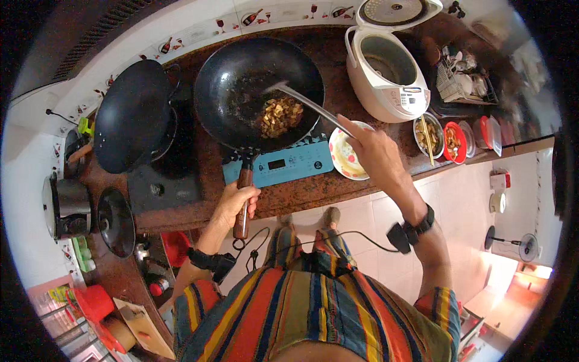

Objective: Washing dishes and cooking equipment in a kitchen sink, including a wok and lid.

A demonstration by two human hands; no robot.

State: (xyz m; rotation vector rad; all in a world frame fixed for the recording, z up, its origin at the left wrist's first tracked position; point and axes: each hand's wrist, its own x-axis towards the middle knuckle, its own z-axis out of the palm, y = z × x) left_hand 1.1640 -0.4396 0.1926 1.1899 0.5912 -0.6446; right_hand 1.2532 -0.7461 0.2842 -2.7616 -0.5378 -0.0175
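Observation:
A dark wok (235,108) rests on a blue induction cooktop (289,164). My left hand (236,203) is closed around its brown wooden handle (244,181). Chopped, browned food (280,116) lies heaped in the right half of the wok. My right hand (375,156) grips a metal spatula (316,108), whose blade is inside the wok just above the food. Beneath that hand, partly covered by it, sits a patterned plate (346,154) with a yellowish residue.
An open rice cooker (389,90) stands behind the plate. To its right are a metal bowl of food (429,144) with chopsticks across it, a red bowl (454,142) and a dish rack (461,86). A second dark pan (131,117) stands tilted at left, near a glass lid (116,222).

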